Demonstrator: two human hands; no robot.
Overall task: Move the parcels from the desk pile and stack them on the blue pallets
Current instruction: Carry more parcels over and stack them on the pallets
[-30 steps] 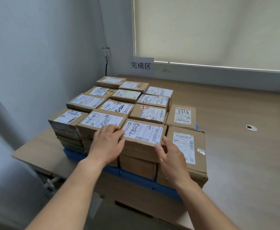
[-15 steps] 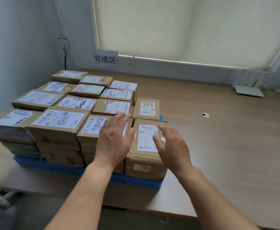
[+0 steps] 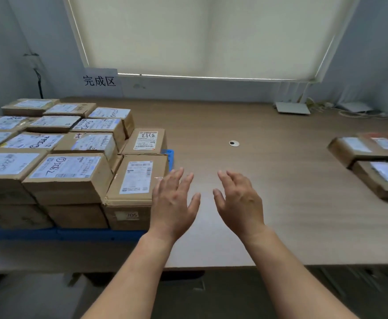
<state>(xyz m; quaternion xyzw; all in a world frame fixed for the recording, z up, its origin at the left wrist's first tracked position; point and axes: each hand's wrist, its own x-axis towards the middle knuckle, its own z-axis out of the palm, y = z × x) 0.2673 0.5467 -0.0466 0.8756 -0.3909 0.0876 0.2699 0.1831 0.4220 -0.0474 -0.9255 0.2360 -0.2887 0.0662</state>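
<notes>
Your left hand [image 3: 173,203] reaches forward from a bare forearm, back of the hand up, fingers straight and slightly spread, holding nothing. It hovers over the table [image 3: 268,180], just beside the right edge of the nearest parcel [image 3: 137,180]; whether it touches that parcel cannot be told. Your right hand [image 3: 240,201] is level with it and near it, tilted with the thumb side toward the left hand. Its fingers are loosely extended and it also holds nothing.

On the far left, the stacked parcels [image 3: 66,171] sit in tight rows on the blue pallet [image 3: 62,234], white labels facing up, and a blue corner shows behind the nearest parcel. Behind them a paper sign [image 3: 99,81] hangs on the wall under the window blind [image 3: 199,35]. Mid-table lies a small round grommet [image 3: 234,143]. At the far right edge, well apart from both hands, the remaining parcels [image 3: 372,155] lie on the table, blurred.
</notes>
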